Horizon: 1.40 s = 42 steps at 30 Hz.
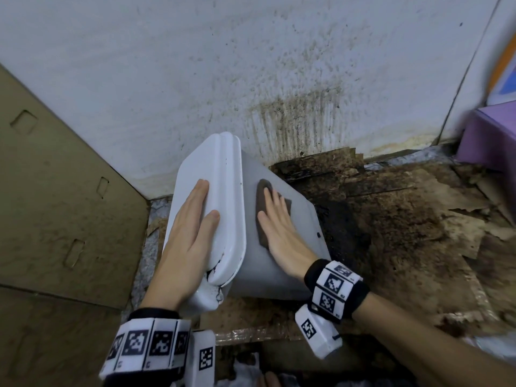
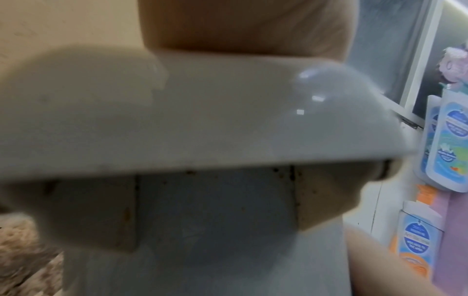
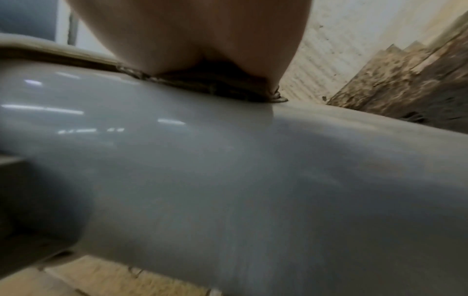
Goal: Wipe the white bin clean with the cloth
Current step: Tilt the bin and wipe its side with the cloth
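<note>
Behind the tilted bin (image 1: 279,247), a stained wall (image 1: 293,121) stands close.

The head camera looks steeply down and forward from above at the white bin (image 1: 282,247), both hands and the stained wall (image 1: 251,65) behind. The left wrist camera sits very close under the bin's lid (image 2: 202,120), blurred, facing along the palm. The right wrist camera skims the bin's side (image 3: 253,180) toward the same wall (image 3: 326,66).
</note>
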Motion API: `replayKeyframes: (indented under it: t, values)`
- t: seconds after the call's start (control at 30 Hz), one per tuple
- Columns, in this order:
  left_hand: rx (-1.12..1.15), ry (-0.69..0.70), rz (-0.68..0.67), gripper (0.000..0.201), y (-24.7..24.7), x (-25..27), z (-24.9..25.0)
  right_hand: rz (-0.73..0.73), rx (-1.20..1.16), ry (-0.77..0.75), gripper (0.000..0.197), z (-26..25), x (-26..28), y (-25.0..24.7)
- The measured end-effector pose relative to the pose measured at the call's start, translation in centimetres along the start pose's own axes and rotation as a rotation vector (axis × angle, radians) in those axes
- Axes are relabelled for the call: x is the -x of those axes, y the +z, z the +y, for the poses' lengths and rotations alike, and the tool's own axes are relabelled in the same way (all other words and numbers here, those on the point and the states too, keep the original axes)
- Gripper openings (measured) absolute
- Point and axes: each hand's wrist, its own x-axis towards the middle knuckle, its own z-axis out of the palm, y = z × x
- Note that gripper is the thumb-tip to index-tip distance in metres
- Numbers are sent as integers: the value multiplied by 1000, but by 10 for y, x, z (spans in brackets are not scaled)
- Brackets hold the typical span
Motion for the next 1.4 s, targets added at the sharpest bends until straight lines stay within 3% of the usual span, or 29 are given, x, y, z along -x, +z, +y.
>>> replayKeyframes:
  t: [0.37,0.63,0.87,1.2,1.4]
  values:
    - [18,-14,-9,54,0,3,3,319,-108,-118,55,31,40,33]
    - [50,-32,-1,53,-5,6,0,374,-207,185,46,107,56,45]
    - [50,-26,-9,54,-2,4,2,387,-238,233,51,98,49,50]
    - [20,2,0,54,0,1,0,351,-207,-95,59,1,56,51]
    - [35,9,-7,55,1,1,-3,378,-172,-129,61,23,56,45]
